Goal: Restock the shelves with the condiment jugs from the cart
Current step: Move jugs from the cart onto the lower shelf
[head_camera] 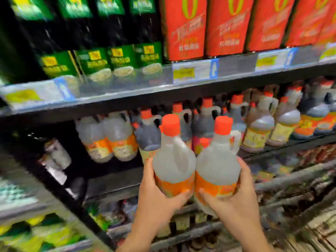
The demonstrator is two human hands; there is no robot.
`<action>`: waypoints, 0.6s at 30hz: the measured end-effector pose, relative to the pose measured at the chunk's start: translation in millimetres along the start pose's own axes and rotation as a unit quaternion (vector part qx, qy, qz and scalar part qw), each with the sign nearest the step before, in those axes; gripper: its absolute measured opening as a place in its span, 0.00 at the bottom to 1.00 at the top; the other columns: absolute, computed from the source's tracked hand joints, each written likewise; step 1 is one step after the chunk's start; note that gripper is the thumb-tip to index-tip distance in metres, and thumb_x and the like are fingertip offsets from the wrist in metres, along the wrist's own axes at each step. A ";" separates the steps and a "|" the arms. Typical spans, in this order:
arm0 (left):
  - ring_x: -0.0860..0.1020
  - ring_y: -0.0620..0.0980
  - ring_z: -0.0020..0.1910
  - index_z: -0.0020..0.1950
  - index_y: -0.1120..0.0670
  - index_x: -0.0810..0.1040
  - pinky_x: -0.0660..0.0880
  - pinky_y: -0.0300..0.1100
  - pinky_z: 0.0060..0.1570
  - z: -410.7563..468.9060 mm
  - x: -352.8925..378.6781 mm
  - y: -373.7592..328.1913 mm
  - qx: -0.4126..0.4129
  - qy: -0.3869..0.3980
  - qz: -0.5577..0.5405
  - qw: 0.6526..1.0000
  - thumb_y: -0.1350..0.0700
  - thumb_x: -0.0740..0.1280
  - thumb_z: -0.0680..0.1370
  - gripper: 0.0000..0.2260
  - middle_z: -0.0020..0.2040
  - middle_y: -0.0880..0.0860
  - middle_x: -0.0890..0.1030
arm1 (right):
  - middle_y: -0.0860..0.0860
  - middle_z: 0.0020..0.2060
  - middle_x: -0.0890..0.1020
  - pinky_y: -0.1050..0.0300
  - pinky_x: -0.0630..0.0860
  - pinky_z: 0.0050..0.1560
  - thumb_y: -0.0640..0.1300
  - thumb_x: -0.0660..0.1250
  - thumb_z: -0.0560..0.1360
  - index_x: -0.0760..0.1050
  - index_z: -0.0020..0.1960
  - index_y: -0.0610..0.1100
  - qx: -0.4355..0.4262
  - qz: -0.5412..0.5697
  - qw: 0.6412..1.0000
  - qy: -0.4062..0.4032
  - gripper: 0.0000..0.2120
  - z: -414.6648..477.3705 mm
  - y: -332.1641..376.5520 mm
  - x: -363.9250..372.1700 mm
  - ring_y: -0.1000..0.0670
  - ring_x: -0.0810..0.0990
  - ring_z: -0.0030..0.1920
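Left hand [156,193] has a full grip on the left clear plastic jug [172,160], w/ red screw cap, moulded handle and orange label. The thumb lies across the label front and the fingers wrap round the far side, low on the body. Right hand [234,200] has the same grip on the right clear plastic jug [218,166], an identical one: thumb on the label, fingers curled round its right side.

Both jugs are upright, side by side, bodies touching. They are held in the air in front of the black middle shelf [112,182], near its front edge, not resting on it. L jug's handle faces the viewer; R jug's handle points right.

Behind them on that shelf, two matching clear jugs [109,140] stand toward the left end. A row of dark-filled jugs with red caps [149,137], approx. the same shape, runs on to the right end. Past the shelf's left end are blurred bottles [56,157]; type cannot be told.

The upper shelf's clear front edge strip [127,88] carries yellow price tags [183,72]. On that shelf stand green-and-black packs [118,59] at left and red-orange cartons [185,30] at right. At bottom right are grey wire bars [291,180], blurred.
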State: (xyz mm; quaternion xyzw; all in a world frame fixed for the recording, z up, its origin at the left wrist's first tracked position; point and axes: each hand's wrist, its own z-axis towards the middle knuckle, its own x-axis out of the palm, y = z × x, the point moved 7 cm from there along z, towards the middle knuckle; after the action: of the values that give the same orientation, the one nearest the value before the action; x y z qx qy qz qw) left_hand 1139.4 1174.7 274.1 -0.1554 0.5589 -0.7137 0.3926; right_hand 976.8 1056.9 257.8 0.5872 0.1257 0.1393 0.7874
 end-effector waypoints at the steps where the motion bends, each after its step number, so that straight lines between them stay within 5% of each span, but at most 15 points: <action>1: 0.77 0.38 0.60 0.65 0.36 0.66 0.76 0.40 0.57 -2.1 -14.7 3.1 -0.004 -0.024 0.009 1.000 0.48 0.80 0.55 0.41 0.60 0.37 0.78 | 0.63 0.59 0.78 0.70 0.75 0.52 0.54 0.79 0.49 0.65 0.67 0.60 -0.005 0.013 1.000 0.019 0.49 -0.9 3.4 15.0 0.64 0.79 0.56; 4: 0.75 0.34 0.59 0.66 0.37 0.66 0.74 0.33 0.53 -8.6 -53.0 7.3 -0.013 -0.090 0.024 0.996 0.51 0.82 0.56 0.44 0.60 0.34 0.76 | 0.59 0.60 0.76 0.73 0.73 0.49 0.56 0.78 0.49 0.65 0.67 0.57 -0.013 0.021 0.997 0.069 0.48 -6.2 14.2 55.6 0.67 0.77 0.56; 7: 0.74 0.27 0.56 0.65 0.37 0.66 0.71 0.23 0.46 -13.5 -85.5 11.9 -0.029 -0.151 0.020 0.988 0.51 0.82 0.55 0.43 0.59 0.33 0.75 | 0.59 0.63 0.73 0.64 0.76 0.54 0.58 0.79 0.51 0.62 0.67 0.63 -0.012 0.001 0.993 0.117 0.48 -11.9 19.9 91.5 0.64 0.75 0.60; 11: 0.75 0.34 0.58 0.67 0.37 0.63 0.73 0.35 0.51 -14.0 -122.1 31.2 -0.069 -0.201 0.032 0.977 0.44 0.78 0.53 0.45 0.61 0.36 0.74 | 0.60 0.61 0.72 0.65 0.76 0.53 0.52 0.81 0.57 0.61 0.65 0.64 -0.024 0.016 0.984 0.178 0.43 -15.9 26.9 133.7 0.67 0.74 0.59; 15: 0.74 0.26 0.53 0.69 0.41 0.62 0.71 0.28 0.46 -4.9 -139.4 42.6 -0.080 -0.201 0.052 0.975 0.52 0.79 0.57 0.44 0.57 0.34 0.74 | 0.58 0.61 0.73 0.62 0.77 0.54 0.56 0.79 0.57 0.62 0.64 0.65 -0.033 0.004 0.984 0.177 0.41 -15.2 24.6 160.5 0.63 0.75 0.59; 18: 0.76 0.38 0.55 0.71 0.44 0.62 0.72 0.33 0.48 3.3 -146.5 56.5 -0.102 -0.211 0.052 0.971 0.57 0.81 0.60 0.45 0.58 0.40 0.75 | 0.61 0.59 0.74 0.71 0.75 0.47 0.49 0.81 0.60 0.63 0.67 0.57 -0.030 0.016 0.984 0.172 0.41 -10.1 19.7 174.3 0.67 0.75 0.56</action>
State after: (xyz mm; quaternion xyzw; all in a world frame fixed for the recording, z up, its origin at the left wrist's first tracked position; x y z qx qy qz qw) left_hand 1257.7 1276.2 255.1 -0.3125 0.5403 -0.5830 0.5202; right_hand 1133.7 1135.2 267.9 0.5323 0.2454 0.2548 0.7691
